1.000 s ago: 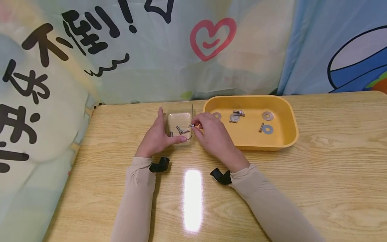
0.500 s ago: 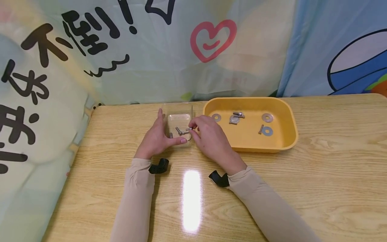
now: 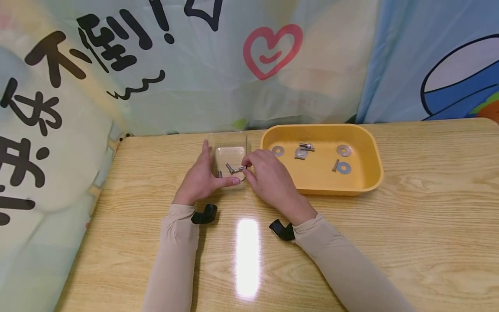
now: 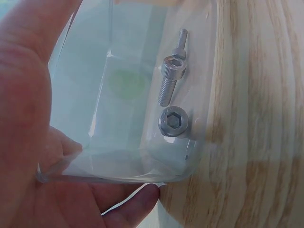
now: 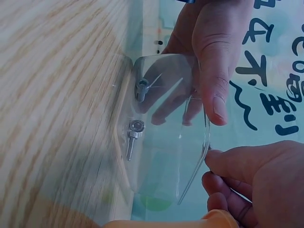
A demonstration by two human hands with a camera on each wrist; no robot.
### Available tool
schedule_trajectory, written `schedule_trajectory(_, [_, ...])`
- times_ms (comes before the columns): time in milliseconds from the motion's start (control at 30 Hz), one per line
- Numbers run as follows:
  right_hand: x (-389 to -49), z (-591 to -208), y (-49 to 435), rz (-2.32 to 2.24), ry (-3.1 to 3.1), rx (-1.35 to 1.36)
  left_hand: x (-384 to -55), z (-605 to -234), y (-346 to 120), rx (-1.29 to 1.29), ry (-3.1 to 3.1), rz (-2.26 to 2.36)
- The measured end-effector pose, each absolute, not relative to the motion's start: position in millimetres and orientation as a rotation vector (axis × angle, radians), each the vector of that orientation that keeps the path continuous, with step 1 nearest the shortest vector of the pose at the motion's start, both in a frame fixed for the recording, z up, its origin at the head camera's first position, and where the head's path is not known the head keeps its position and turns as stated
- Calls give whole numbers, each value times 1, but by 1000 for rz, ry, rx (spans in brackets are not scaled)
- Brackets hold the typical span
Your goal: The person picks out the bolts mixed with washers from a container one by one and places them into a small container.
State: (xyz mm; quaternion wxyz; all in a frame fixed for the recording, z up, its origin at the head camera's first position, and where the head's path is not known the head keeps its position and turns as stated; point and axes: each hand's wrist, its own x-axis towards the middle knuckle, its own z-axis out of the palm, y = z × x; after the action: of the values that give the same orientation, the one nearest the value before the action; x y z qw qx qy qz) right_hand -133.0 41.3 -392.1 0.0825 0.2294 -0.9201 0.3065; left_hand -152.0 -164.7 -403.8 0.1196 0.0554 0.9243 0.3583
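Note:
My left hand (image 3: 196, 182) grips a clear plastic box (image 4: 128, 57), its thumb along the near rim and its fingers around the outside. Several silver socket-head screws lie in it; the left wrist view shows one screw (image 4: 172, 76) lying flat and another screw (image 4: 174, 121) with its hex socket facing the camera. At the box's right rim, my right hand (image 3: 273, 182) pinches a small screw between thumb and forefinger. Only a bit of thread of that screw (image 5: 210, 147) shows past the thumb in the right wrist view; the fingers hide the rest.
A yellow tray (image 3: 335, 191) stands right of the box, partly behind the right hand. In it lie flat washers (image 3: 344, 151) and several screws (image 3: 335, 165). A printed cloth (image 3: 195, 108) hangs behind the wooden table (image 3: 436, 186).
My right hand has shifted slightly left and nearer, bringing the pinched screw to the box's rim. My left hand keeps its hold on the box.

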Motion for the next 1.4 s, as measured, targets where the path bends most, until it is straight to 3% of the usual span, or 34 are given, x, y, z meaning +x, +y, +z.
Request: schedule_trajectory(1400, [-130, -385, 52, 971, -2746, 670, -151, -405, -163, 164, 2708, 1066])
